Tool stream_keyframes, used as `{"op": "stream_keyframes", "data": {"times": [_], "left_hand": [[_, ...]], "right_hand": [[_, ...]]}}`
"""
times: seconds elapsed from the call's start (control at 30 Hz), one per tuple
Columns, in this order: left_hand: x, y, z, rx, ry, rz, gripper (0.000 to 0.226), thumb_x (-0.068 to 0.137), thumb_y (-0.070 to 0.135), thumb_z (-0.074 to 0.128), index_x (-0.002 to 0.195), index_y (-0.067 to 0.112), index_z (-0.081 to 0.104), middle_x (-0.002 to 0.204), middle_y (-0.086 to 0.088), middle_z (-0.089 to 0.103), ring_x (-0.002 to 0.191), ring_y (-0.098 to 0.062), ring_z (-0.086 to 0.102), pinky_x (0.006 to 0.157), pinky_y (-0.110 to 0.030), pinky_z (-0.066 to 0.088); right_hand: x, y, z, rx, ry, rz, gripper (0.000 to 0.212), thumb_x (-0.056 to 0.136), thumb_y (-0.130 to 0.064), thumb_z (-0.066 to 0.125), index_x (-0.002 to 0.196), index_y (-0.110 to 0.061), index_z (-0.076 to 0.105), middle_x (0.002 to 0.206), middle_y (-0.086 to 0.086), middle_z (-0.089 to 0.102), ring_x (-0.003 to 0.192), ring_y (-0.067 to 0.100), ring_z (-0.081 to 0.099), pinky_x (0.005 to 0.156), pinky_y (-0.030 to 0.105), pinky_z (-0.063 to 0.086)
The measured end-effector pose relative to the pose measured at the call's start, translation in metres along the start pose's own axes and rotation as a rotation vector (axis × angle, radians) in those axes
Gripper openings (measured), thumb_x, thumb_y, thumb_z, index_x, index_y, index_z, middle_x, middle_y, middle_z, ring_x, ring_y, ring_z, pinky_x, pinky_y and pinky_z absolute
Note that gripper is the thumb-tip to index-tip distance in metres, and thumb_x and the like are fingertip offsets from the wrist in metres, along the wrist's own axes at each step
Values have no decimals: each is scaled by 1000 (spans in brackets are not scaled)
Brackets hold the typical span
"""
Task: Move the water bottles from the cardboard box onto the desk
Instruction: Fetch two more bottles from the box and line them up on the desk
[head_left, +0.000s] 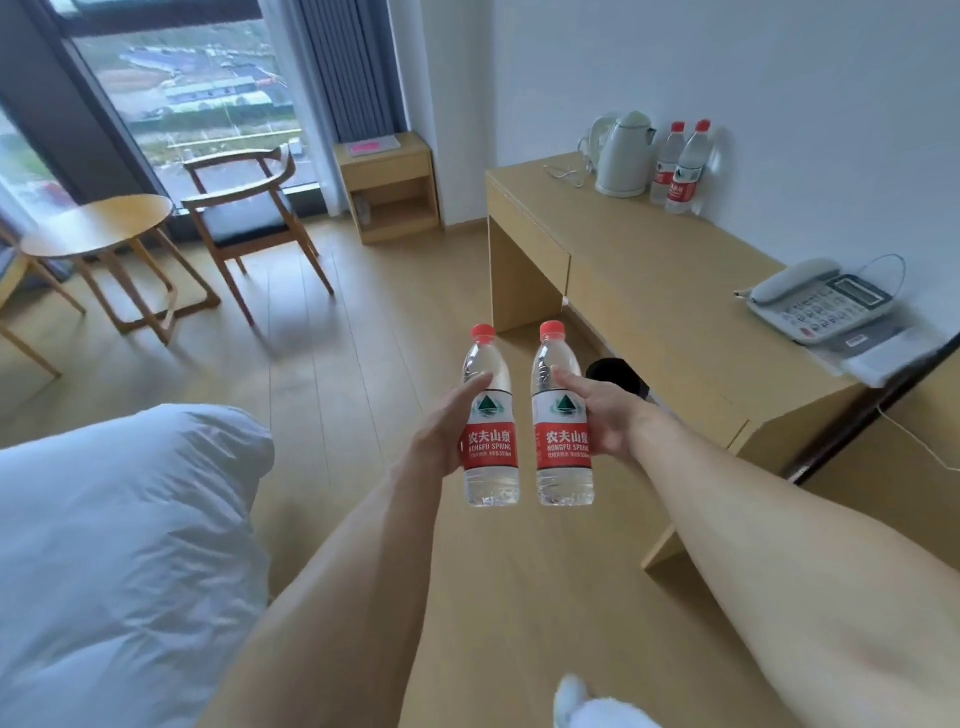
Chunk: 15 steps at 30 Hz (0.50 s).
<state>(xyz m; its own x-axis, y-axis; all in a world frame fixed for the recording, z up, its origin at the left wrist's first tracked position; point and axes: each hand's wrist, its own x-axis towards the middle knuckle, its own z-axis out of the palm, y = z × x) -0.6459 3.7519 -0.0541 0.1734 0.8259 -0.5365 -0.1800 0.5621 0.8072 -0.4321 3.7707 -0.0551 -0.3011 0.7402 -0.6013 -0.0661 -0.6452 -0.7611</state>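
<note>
My left hand (448, 426) grips a clear water bottle (490, 467) with a red cap and red label, held upright over the floor. A second identical bottle (562, 467) stands upright in the grip of my right hand (605, 415), side by side with the first. The light wooden desk (649, 291) runs along the right wall, ahead and to the right of both hands. Two more red-capped bottles (681, 169) stand at its far end against the wall. No cardboard box is in view.
A white kettle (623, 156) stands beside the far bottles. A telephone (823, 301) and papers lie on the desk's near end. A black round object (618, 375) sits under the desk. White bedding (119, 545) fills the lower left; a chair (249, 213) and round table (98, 228) stand by the window.
</note>
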Motion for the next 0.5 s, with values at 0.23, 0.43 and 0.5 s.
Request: {"op": "stream_keyframes", "data": {"times": [0.23,0.43,0.5], "left_hand": [[113,64,-14,48,-7,-5,58,87,46,74,131,12,56,123,-22,69,91,-32,70,86,-48,59],[221,139,-5,88,3,21,57,87,44,73,131,12,55,123,-23,69,96,-33,69,91,-50,58],[255,165,1,94,-9,16,57,87,44,74,131,12,56,122,-23,69,96,-34,69,93,-52,57]], "right_hand": [[91,-65,-24,26,37,-50,73,82,-58,68,135,-9,55,125,20,67,118,40,63,104,60,45],[176,-145,-57,34,65,-80,72,82,-58,68,131,-8,54,122,21,68,113,40,65,101,61,47],[201,-175,-70,40,67,-92,75,79,-58,69,130,-6,55,119,21,69,107,39,67,101,60,47]]}}
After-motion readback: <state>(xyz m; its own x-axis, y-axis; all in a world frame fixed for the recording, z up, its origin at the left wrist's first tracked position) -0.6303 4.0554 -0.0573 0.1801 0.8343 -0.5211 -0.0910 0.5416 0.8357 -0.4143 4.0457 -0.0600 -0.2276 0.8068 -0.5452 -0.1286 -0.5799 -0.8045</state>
